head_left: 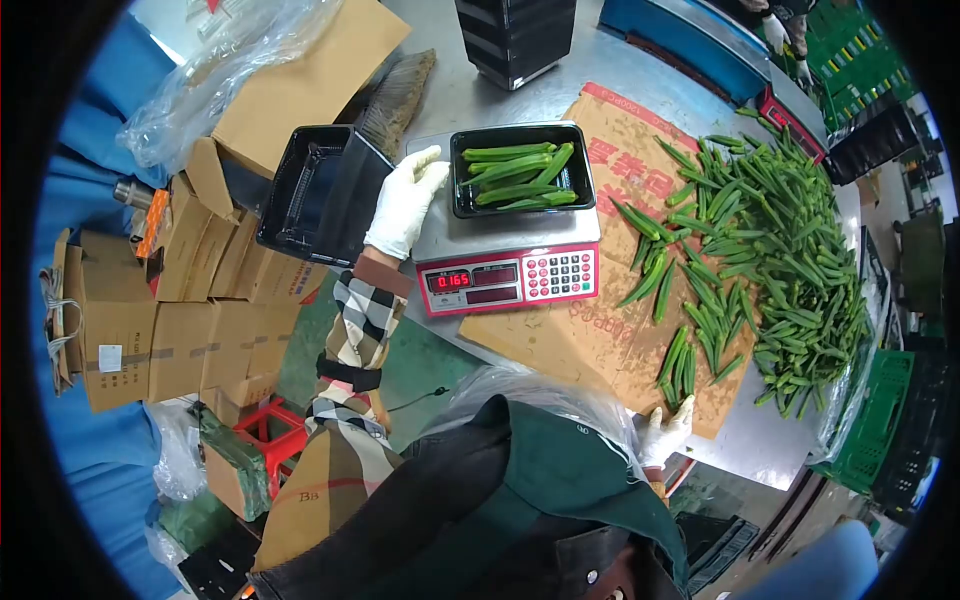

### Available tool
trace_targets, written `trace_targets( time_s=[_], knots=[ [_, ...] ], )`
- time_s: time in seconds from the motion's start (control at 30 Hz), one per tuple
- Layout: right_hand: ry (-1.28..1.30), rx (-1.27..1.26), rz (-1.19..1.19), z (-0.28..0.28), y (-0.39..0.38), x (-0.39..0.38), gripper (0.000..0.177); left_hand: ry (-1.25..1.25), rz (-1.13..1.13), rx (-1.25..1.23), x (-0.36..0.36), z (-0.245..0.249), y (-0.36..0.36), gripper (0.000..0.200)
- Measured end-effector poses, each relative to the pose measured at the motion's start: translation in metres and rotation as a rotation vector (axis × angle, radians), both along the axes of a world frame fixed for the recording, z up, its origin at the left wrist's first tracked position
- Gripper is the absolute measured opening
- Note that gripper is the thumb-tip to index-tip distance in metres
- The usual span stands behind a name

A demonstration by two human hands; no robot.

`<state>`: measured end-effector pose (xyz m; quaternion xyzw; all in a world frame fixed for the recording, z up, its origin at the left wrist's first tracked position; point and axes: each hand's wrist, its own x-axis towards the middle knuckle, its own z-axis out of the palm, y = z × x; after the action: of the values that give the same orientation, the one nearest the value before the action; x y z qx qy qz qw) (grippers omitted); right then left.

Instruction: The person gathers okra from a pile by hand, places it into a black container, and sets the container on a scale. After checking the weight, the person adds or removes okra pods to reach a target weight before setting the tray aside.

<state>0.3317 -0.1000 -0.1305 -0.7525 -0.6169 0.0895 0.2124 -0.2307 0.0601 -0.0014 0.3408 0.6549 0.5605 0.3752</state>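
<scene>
My left hand (407, 203), in a white glove, is beside the left edge of a black plastic tray (522, 205); its fingers are apart and hold nothing. Several green okra pods (510, 165) lie in that tray, which rests on the plate of a red and silver digital scale (510, 280). The scale's red display reads 0.165. At the near edge of the cardboard sheet (560, 345), my gloved right hand (666, 436) is open, fingertips right at the lower ends of a small okra bunch (678, 365).
A large okra pile (790, 260) covers the table's right side. Stacked empty black trays (310, 190) stand left of the scale, near cardboard boxes (120, 320). A tall black tray stack (515, 40) is behind. Another person's gloved hand (775, 32) shows at the far right.
</scene>
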Motion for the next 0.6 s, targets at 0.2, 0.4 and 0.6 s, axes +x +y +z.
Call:
trace_targets(
  time_s=[0.2, 0.4, 0.6],
  knots=[
    [0.426, -0.021, -0.122, -0.043, -0.002, 0.021, 0.060, 0.205, -0.090, -0.147, 0.008, -0.010, 0.007, 0.057],
    [0.392, 0.132, -0.004, 0.037, 0.050, -0.029, 0.046, 0.356, -0.166, -0.226, 0.045, -0.007, 0.001, 0.055],
    [0.232, 0.343, 0.462, 0.147, 0.135, -0.113, 0.042, 0.255, -0.243, -0.199, 0.067, -0.005, 0.005, 0.052]
  ],
)
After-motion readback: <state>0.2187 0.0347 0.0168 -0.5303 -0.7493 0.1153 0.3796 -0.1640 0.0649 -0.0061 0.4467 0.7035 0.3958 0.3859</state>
